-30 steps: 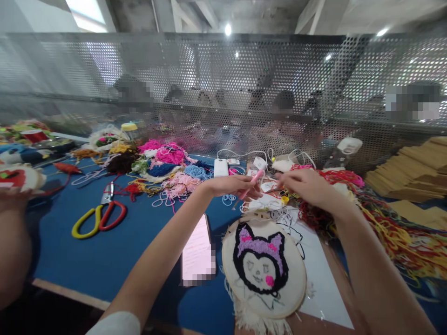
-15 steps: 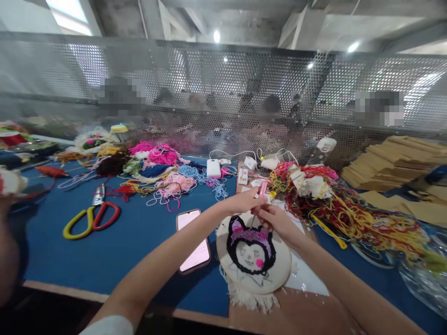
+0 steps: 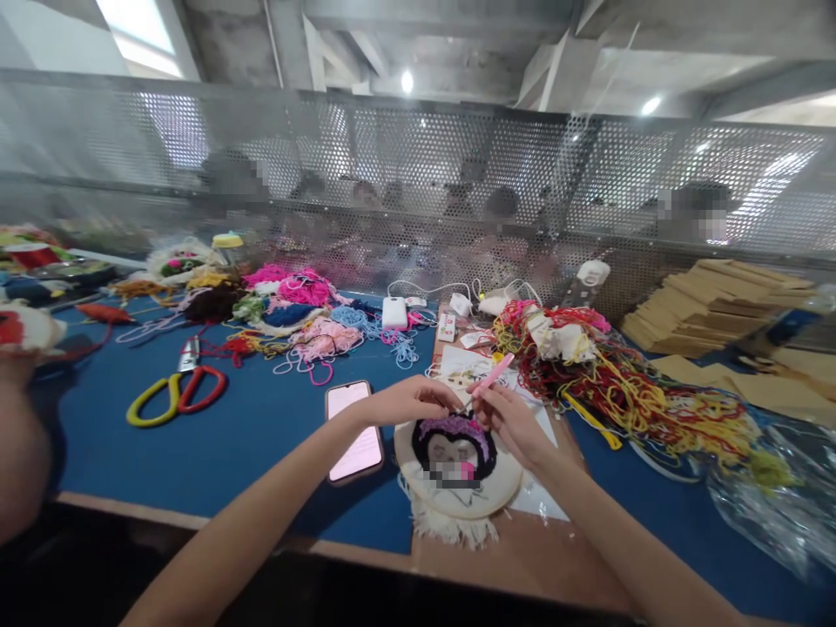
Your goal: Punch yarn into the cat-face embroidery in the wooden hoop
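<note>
My right hand (image 3: 513, 422) is closed around a pink-handled punch needle (image 3: 495, 373), its handle tilted up to the right and its thin metal end toward the left. My left hand (image 3: 421, 401) pinches close to that metal end; whether it grips the tip or a thread is too small to tell. Both hands are over the top of a round embroidery hoop (image 3: 411, 466) with cream cloth. On the cloth is a cartoon head with a black yarn outline, a purple band and a pink cheek. White fringe (image 3: 450, 529) hangs at its near edge.
A lit phone (image 3: 356, 431) lies left of the hoop, with red-and-yellow-handled scissors (image 3: 176, 392) farther left. Yarn heaps (image 3: 304, 292) line the back; a tangled pile (image 3: 620, 374) and a yellow tool (image 3: 594, 420) are at right. Another person's arm (image 3: 19, 444) is at far left.
The punch needle has gone from nearly upright to tilted, and its handle is now in my right hand. My left hand has shifted down from the handle to the metal end.
</note>
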`<state>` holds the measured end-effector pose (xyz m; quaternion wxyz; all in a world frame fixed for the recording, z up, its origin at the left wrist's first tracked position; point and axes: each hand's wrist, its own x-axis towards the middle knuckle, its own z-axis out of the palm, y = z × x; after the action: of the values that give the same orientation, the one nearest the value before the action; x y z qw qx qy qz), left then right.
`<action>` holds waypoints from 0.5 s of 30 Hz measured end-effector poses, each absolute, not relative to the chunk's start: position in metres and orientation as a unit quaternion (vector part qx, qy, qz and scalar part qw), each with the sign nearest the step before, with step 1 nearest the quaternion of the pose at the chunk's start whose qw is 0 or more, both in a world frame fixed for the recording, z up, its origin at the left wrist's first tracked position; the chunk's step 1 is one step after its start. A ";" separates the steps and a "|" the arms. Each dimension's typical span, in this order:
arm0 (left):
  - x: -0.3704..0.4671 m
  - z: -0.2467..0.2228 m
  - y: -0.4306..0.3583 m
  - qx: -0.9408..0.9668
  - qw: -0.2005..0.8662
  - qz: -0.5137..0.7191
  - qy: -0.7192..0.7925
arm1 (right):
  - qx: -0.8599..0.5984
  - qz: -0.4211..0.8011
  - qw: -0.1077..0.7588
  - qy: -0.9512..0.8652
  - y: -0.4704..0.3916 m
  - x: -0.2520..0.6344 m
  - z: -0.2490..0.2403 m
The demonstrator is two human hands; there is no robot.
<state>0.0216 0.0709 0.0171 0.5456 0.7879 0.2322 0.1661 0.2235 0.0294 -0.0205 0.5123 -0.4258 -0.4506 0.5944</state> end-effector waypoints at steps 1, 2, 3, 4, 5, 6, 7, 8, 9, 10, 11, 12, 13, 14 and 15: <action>0.024 0.017 0.069 0.800 0.523 0.177 0.234 | -0.423 0.596 0.515 -0.448 0.030 0.223 -0.021; 0.026 0.017 0.068 0.811 0.500 0.188 0.239 | -0.421 0.597 0.517 -0.445 0.030 0.223 -0.021; 0.028 0.016 0.067 0.819 0.479 0.199 0.246 | -0.420 0.599 0.519 -0.444 0.030 0.223 -0.021; 0.029 0.014 0.066 0.823 0.464 0.208 0.254 | -0.419 0.599 0.520 -0.442 0.030 0.223 -0.022; 0.031 0.012 0.066 0.823 0.456 0.214 0.263 | -0.420 0.599 0.520 -0.441 0.030 0.223 -0.022; 0.032 0.010 0.067 0.822 0.452 0.218 0.270 | -0.421 0.598 0.521 -0.440 0.029 0.222 -0.022; 0.032 0.008 0.067 0.822 0.448 0.219 0.276 | -0.424 0.596 0.520 -0.440 0.029 0.222 -0.022; 0.033 0.006 0.067 0.822 0.447 0.217 0.280 | -0.428 0.594 0.520 -0.440 0.029 0.222 -0.022; 0.033 0.004 0.068 0.821 0.447 0.214 0.282 | -0.432 0.592 0.518 -0.440 0.028 0.222 -0.022; 0.033 0.003 0.068 0.821 0.449 0.209 0.284 | -0.437 0.590 0.517 -0.441 0.028 0.222 -0.022; 0.032 0.003 0.068 0.821 0.450 0.204 0.286 | -0.441 0.586 0.516 -0.442 0.028 0.222 -0.023; 0.032 0.003 0.068 0.821 0.451 0.200 0.288 | -0.446 0.582 0.515 -0.444 0.027 0.222 -0.023; 0.032 0.003 0.068 0.821 0.451 0.196 0.291 | -0.452 0.576 0.514 -0.446 0.027 0.222 -0.024; 0.032 0.003 0.067 0.820 0.450 0.193 0.295 | -0.457 0.567 0.514 -0.453 0.027 0.222 -0.025; 0.032 0.004 0.067 0.820 0.450 0.189 0.300 | -0.462 0.558 0.513 -0.460 0.027 0.222 -0.027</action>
<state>0.0324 0.0668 0.0038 0.4495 0.8199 0.2996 0.1895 0.2224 0.0268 -0.0267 0.5130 -0.4624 -0.4601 0.5580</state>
